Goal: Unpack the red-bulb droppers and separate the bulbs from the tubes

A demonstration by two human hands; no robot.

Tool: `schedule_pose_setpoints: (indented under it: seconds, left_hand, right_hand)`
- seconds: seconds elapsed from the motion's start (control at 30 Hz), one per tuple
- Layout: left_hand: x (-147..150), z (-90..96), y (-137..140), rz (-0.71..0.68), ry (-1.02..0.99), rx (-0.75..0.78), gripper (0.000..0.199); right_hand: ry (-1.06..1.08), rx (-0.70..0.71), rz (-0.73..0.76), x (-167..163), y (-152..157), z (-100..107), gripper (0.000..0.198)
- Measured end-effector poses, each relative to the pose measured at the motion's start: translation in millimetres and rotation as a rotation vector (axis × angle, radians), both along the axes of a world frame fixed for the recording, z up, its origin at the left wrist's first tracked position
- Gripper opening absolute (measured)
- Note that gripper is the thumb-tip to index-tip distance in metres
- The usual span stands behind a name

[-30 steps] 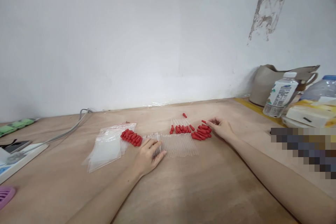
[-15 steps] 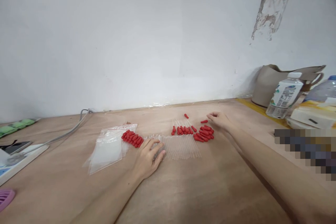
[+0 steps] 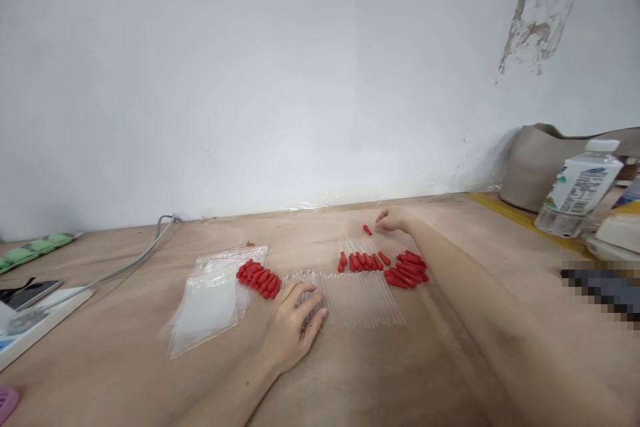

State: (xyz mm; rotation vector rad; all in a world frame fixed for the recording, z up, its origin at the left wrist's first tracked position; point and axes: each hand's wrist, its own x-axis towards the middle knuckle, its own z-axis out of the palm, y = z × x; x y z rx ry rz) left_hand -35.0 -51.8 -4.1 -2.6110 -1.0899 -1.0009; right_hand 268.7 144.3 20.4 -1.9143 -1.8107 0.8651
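My left hand (image 3: 294,327) lies with its fingers spread over the left part of a row of thin clear tubes (image 3: 363,300). My right hand (image 3: 393,219) reaches toward the back, its fingers loosely apart and holding nothing I can see. Just left of its fingertips lies a single red rubber bulb (image 3: 367,229), with a small gap between. Several red bulbs (image 3: 365,261) lie across more clear tubes (image 3: 357,244) behind the front row. One heap of red bulbs (image 3: 407,269) is beside my right forearm; another heap (image 3: 259,279) sits left of the tubes.
Clear zip bags (image 3: 210,300) lie under the left heap's edge. Farther left are a grey cable (image 3: 145,253), a phone (image 3: 37,293) and a green pack (image 3: 37,250). A bottle (image 3: 577,190) and a grey-beige bag (image 3: 525,167) stand at the right; the wall (image 3: 250,80) closes the back.
My right hand has moved left, toward the lone bulb at the back. The bulb that lay apart near it no longer shows separately from the right heap. My left hand stays on the tubes.
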Motion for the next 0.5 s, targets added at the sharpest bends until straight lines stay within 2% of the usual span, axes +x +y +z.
schedule_pose_setpoints:
  seconds: [0.17,0.27,0.37,0.5]
  left_hand:
    - [0,-0.8,0,-0.012,-0.004,-0.011,0.019]
    - [-1,-1.1,0,-0.004,-0.006,-0.02,0.019]
    - [-2,-0.6,-1,-0.006,-0.009,-0.015,0.019]
    - [-2,0.0,-1,-0.017,-0.01,0.0,0.019]
  right_hand:
    - [-0.011,-0.017,-0.051,-34,12,1,0.029]
    - [0.011,-0.02,-0.087,-42,14,0,0.027]
    - [0.065,-0.003,-0.136,-34,12,0,0.028]
    - [0.194,0.053,-0.194,3,-6,0,0.025]
